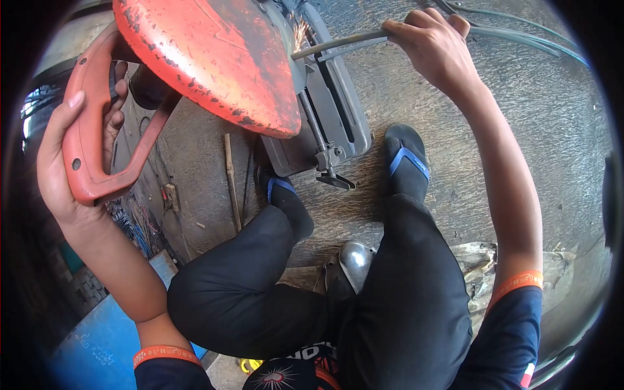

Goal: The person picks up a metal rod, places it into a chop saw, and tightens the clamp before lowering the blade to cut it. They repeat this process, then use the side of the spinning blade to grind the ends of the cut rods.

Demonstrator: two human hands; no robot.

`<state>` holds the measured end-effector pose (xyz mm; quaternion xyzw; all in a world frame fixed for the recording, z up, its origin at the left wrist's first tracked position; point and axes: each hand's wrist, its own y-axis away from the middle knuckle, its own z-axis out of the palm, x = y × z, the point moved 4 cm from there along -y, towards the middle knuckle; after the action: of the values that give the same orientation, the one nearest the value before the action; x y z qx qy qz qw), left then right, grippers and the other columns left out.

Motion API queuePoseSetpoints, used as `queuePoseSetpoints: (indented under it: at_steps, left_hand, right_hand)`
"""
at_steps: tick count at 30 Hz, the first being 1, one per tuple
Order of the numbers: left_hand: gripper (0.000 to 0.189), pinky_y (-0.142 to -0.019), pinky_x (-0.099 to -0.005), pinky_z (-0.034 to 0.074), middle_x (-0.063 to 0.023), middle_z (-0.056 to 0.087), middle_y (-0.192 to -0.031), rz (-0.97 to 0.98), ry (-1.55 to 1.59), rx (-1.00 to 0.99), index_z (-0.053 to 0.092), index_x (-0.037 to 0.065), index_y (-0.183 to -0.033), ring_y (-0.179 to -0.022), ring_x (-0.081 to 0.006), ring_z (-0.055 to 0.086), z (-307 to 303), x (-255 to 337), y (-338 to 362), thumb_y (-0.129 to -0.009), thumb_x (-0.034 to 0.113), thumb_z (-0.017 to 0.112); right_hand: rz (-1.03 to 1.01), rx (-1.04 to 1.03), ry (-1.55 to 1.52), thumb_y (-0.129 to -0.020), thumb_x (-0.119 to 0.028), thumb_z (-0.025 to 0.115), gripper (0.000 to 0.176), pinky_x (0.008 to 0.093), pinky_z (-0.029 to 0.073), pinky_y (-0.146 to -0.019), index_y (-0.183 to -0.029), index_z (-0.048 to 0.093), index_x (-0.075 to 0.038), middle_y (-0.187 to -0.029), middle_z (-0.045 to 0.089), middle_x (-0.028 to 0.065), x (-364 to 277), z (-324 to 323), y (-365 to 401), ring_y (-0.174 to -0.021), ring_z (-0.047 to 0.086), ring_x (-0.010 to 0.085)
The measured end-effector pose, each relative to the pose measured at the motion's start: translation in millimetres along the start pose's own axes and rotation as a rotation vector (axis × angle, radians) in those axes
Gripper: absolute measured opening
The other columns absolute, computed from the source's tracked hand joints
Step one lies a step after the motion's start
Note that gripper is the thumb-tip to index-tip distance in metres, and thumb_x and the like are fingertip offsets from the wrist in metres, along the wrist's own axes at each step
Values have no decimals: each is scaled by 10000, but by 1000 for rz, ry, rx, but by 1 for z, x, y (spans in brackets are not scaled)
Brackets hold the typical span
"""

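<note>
My left hand (57, 153) is wrapped round the red D-shaped handle (84, 140) of a chop saw. The saw's worn red blade guard (214, 65) covers the upper left and hides most of the blade. Bright sparks (299, 32) fly beside the guard, where thin metal rods (344, 43) meet it. Farther along those rods, my right hand (437, 51) grips them from above, fingers closed. They run on to the right past my hand. Below the guard lie the saw's grey base (354, 133) and its threaded clamp screw (311, 117).
My feet, in blue-strapped sandals (409, 162), stand close to the saw base on the worn floor (520, 130). A wooden stick (232, 179) lies at left. Between my legs is a shiny rounded metal object (356, 260). A blue panel (104, 331) sits at lower left.
</note>
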<state>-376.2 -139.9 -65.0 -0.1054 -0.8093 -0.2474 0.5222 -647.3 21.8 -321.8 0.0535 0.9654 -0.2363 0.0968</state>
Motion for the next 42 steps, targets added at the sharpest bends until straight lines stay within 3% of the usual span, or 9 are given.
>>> queuePoseSetpoints:
  at_steps: [14,16,19,21,22,25,27,29,42]
  left_hand:
    - [505,-800,-295,547,-237,620,-1092,-35,17,-46,406,-100,-1314,-861,-236,646,-13,-2,-5,-905,163,542]
    - [506,-815,-298,540,-236,617,-1105,-70,62,-108,409,-98,-1315,-897,-240,644,-13,-2,-5,-904,164,545]
    - [506,-829,-305,531,-236,614,-1114,18,33,-61,413,-96,-1316,-946,-248,637,0,-1,-1,-902,162,548]
    - [503,-838,-309,522,-232,613,-1117,20,28,-27,418,-104,-1306,-984,-253,629,-5,-1,-2,-900,161,552]
    - [500,-836,-308,522,-229,612,-1116,7,26,-47,420,-108,-1302,-989,-253,627,-9,-2,-3,-900,160,551]
    - [495,-833,-309,521,-223,608,-1114,12,34,-87,422,-116,-1293,-994,-255,624,-8,-3,-4,-902,159,548]
    - [492,-831,-310,522,-221,605,-1114,26,45,-105,423,-120,-1289,-994,-256,623,-3,-2,-3,-903,159,546]
    - [523,-774,-273,534,-206,611,-1102,18,25,-29,398,-103,-1323,-878,-218,638,-2,-2,-1,-893,150,555]
    - [496,-744,-263,530,-202,615,-1088,21,39,-80,427,-127,-1287,-903,-207,637,1,-3,0,-900,157,553]
  right_hand:
    - [-57,68,-55,-874,-213,646,163,340,282,-761,-1021,714,-229,-727,520,-43,-8,-12,16,-760,497,119]
    - [4,-49,-70,-886,-251,622,145,369,314,-771,-998,714,-252,-729,541,-13,-5,-3,36,-767,526,155]
    - [96,-131,-262,-866,-257,653,163,349,410,-628,-986,718,-170,-686,569,12,-11,6,66,-651,567,194]
    - [306,-159,-476,-858,-249,663,213,379,473,-560,-1014,712,-111,-716,631,64,-18,15,85,-594,608,255]
    - [288,-67,-591,-864,-230,654,242,394,511,-552,-1036,697,-65,-755,661,123,-21,22,95,-603,632,312]
    - [742,-516,-843,-935,-265,581,298,372,459,-554,-1059,657,-4,-677,612,164,-38,29,112,-566,570,201]
    - [719,-390,-983,-964,-312,536,348,361,427,-558,-1061,641,6,-627,554,139,-54,40,126,-574,507,155]
    - [749,-541,-1120,-984,-345,489,388,343,437,-598,-1033,629,14,-613,487,90,-66,48,136,-603,486,162]
    - [758,-610,-1418,-1009,-346,434,404,310,437,-676,-1058,636,1,-703,529,45,-87,56,137,-707,507,124]
